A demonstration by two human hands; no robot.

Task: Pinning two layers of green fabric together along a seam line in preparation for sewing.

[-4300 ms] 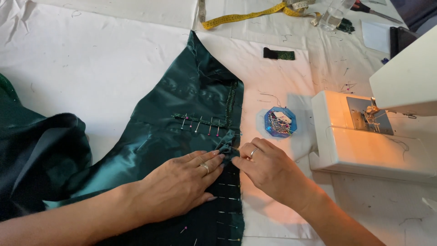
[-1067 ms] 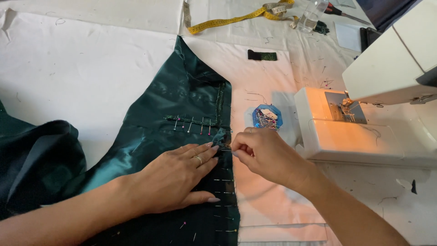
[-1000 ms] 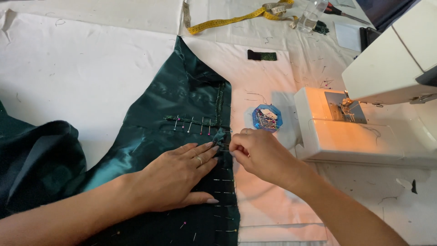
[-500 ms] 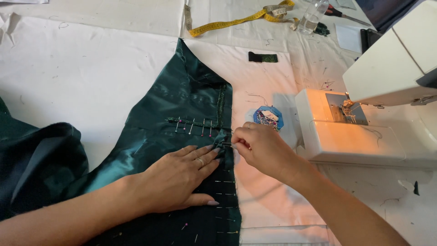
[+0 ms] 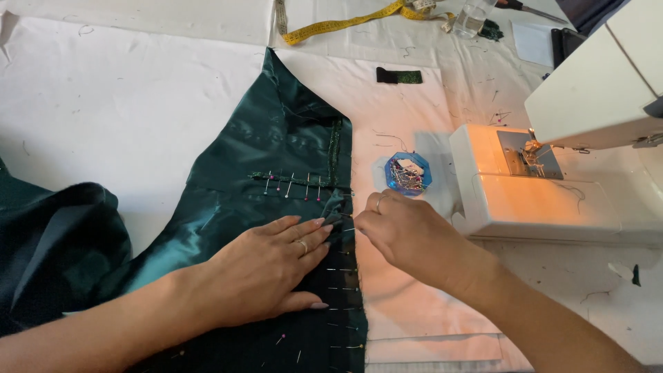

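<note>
A white-covered worktop [image 5: 124, 103] carries dark green satin fabric [image 5: 276, 159] at centre, a blue pin box [image 5: 407, 173] just toward three o'clock, a white sewing machine [image 5: 552, 186] further that way, a yellow tape measure [image 5: 345, 21] at twelve and a small dark fabric scrap [image 5: 398, 76] near one.

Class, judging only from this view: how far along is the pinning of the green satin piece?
Done: pins line the edge below the hands, and a row crosses above. In hand: left hand flattens the green fabric; right hand works at its edge. Left: the upper edge shows no pins.
</note>
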